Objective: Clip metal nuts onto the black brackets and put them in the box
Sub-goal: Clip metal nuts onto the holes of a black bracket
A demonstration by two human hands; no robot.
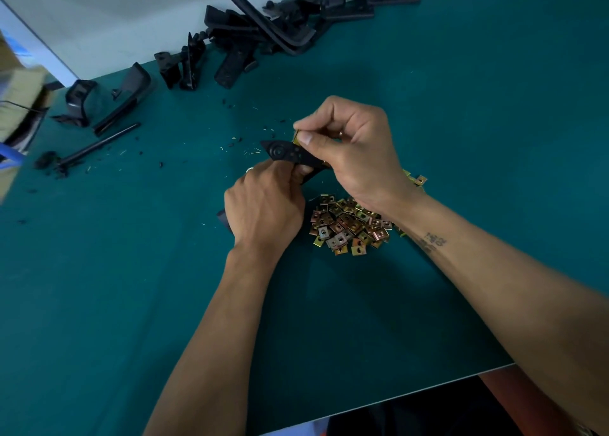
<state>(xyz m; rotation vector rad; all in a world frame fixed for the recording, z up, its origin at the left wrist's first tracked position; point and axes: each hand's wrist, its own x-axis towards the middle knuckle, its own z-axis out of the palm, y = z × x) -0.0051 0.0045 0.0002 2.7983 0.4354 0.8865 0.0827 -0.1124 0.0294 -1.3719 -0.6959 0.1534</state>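
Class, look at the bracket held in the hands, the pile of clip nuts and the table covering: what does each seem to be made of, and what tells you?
Black bracket: probably moulded plastic; matt black, with raised round details.
Clip nuts: metal, likely plated steel; thin folded squares with a gold to coppery sheen.
Table covering: seemingly a rubber or vinyl mat; flat, matt teal, thin pale edge.

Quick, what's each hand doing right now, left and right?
Left hand: grips the black bracket.
Right hand: pinches a metal nut at the bracket's edge.
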